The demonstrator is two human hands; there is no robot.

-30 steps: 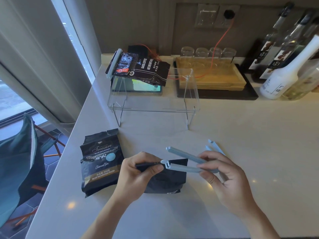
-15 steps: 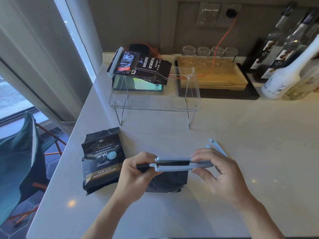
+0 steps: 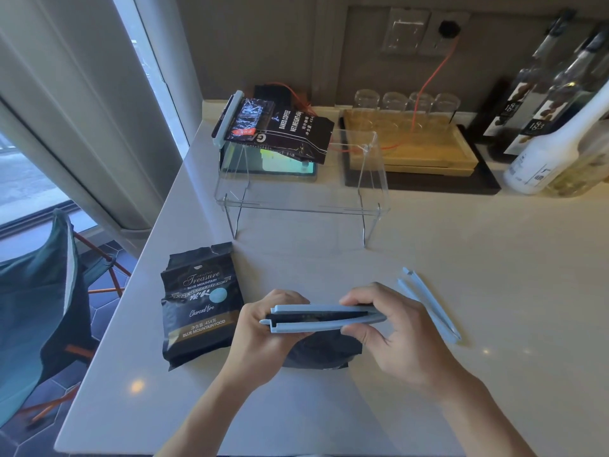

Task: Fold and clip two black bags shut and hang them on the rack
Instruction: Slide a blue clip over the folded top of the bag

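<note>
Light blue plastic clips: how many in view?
3: one light blue plastic sealing clip in both hands, one lying open by the right hand, one on the racked bag. None seem hidden.

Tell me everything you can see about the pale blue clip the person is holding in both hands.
The pale blue clip is a long, slim bar of what looks like matte plastic, made of two arms joined at its right end. It lies roughly level above the counter, nearly closed over the folded top of a black bag; a dark strip of bag shows between the arms. The left hand grips its left end, where a small tab sticks out, and the right hand pinches its right end.
</note>
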